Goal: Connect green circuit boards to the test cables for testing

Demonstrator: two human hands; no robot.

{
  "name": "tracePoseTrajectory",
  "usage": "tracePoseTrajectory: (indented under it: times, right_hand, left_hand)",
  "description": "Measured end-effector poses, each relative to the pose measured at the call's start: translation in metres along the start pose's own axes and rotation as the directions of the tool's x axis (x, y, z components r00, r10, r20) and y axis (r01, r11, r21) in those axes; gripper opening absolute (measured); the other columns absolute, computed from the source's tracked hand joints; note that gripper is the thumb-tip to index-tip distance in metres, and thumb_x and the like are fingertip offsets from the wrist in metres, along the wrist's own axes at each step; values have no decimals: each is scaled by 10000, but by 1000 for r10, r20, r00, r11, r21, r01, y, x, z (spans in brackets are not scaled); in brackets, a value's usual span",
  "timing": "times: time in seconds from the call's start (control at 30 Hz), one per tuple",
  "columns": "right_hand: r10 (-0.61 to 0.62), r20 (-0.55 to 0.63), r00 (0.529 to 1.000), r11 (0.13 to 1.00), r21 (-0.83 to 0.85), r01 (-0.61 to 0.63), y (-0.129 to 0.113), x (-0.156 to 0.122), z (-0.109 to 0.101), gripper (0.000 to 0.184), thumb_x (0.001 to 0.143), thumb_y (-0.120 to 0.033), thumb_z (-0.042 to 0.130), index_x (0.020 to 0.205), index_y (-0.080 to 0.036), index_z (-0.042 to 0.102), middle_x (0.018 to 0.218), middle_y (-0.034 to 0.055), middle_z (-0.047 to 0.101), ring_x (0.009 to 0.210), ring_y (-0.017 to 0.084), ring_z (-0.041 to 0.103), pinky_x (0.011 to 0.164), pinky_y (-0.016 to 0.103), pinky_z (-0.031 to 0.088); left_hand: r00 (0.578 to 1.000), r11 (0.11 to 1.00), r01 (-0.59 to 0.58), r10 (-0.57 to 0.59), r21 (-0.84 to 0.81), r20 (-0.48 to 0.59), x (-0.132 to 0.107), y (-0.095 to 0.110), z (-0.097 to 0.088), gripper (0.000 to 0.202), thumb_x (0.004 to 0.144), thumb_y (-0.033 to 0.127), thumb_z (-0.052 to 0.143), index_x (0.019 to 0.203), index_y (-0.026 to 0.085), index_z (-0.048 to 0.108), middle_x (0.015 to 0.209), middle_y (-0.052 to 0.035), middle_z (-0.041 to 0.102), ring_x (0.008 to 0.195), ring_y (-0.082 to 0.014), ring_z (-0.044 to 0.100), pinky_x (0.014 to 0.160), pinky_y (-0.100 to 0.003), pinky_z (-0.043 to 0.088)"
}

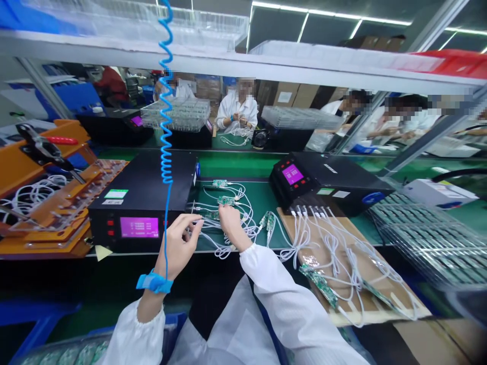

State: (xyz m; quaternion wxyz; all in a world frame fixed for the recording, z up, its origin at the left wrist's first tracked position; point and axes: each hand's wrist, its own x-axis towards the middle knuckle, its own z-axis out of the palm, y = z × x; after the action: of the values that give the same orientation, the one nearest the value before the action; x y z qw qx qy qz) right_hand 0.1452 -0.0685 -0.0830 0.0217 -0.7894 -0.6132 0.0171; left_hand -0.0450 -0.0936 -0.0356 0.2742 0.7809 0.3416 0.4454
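Note:
My left hand (183, 238), wearing a blue wrist strap (155, 282), is beside the right side of a black tester box (140, 187). Its thumb and fingertips close around a white cable (207, 223) near the box's ports. My right hand (232, 225) is closed over the cables; its fingers hide whatever they grip. Just beyond its knuckles lies a small green circuit board (225, 201), with another circuit board (219, 183) farther back. To the right of my right hand, more circuit boards (268, 221) are wired to white cables.
A second black tester box (327, 177) feeds white cables over a cardboard sheet (353, 233). Trays of boards (426, 238) lie at right. An orange fixture (57, 218) stands at left. A blue coiled cord (166, 101) hangs before me. Co-workers sit across the bench.

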Motion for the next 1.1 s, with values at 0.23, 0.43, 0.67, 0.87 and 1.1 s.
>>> tracePoseTrajectory:
  times: [0.23, 0.43, 0.67, 0.87, 1.1]
  right_hand:
    - [-85, 10, 996, 996, 27, 85, 8, -15, -13, 296, 1016, -65, 459, 1208, -153, 665, 1196, 157, 694, 1119, 259, 715, 855, 313, 558]
    - [1, -122, 993, 985, 169, 20, 25, -35, -29, 329, 1085, -192, 384, 1279, -201, 649, 1282, 119, 617, 986, 205, 709, 791, 286, 522]
    - [4, -357, 934, 933, 337, 125, 40, -52, -25, 217, 991, -208, 509, 1114, -174, 685, 1132, 135, 647, 1122, 287, 601, 913, 356, 514]
    - [-119, -404, 907, 884, 372, 282, 42, -51, -22, 319, 1023, -259, 451, 1258, -170, 647, 1102, 138, 747, 997, 278, 706, 856, 366, 531]
    - [-8, -358, 934, 876, 447, 179, 34, -53, -31, 262, 1022, -310, 434, 971, -193, 662, 849, 111, 780, 726, 252, 748, 658, 303, 480]
  left_hand:
    - [984, 986, 152, -145, -70, 99, 3, 4, 6, 294, 988, 452, 625, 1073, 188, 723, 1010, -81, 709, 738, -166, 690, 520, -239, 533]
    - [835, 818, 512, -402, -261, 376, 7, -8, 40, 443, 1000, 463, 609, 1329, 175, 542, 973, -49, 676, 488, -102, 621, 413, -232, 533]
    - [730, 381, 654, -544, -654, 413, 34, -4, 84, 335, 1002, 490, 619, 996, 179, 495, 893, -22, 586, 609, -130, 668, 393, -213, 510]
    - [787, 434, 610, -434, -663, 439, 33, 2, 86, 577, 857, 751, 665, 806, 206, 481, 676, 56, 441, 468, -87, 500, 306, -169, 292]
    - [818, 513, 565, -451, -646, 358, 22, 3, 83, 637, 826, 804, 633, 687, 228, 400, 518, 106, 254, 428, -55, 212, 415, -216, 161]
